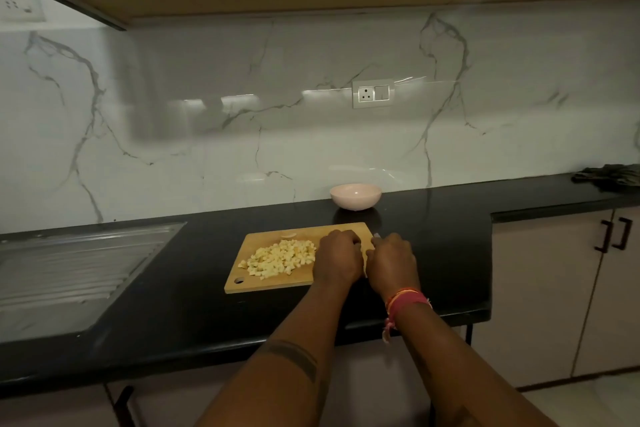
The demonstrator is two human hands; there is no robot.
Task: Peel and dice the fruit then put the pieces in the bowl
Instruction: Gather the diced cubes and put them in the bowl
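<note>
You are well into the dicing. A heap of pale cubes (282, 258) lies on the left half of the board (266, 282), which sits on the black counter (194, 308) in front of you. The bowl (355, 196) stands behind the board, near the wall and apart from it, and looks empty as far as its inside shows. So peeling seems done, most of the cutting too, and nothing has gone into the bowl yet; the transfer is all still to do, along with whatever fruit is left under your hands.

Your left hand (339, 258) is curled down over the right end of the board, fingers bent as if steadying a last piece, but the back of the hand covers whatever is beneath it, so I cannot tell if it holds anything. Your right hand (393, 262) sits just beside it, fingers curled; a small grey tip pokes out past the knuckles and a thin pale edge shows between the two hands, which is probably the knife (376, 236), though the handle is hidden in your fist.

A pale sliver (288, 234) at the board's far edge is too small to tell as peel or fruit. No peelings are visible.
</note>
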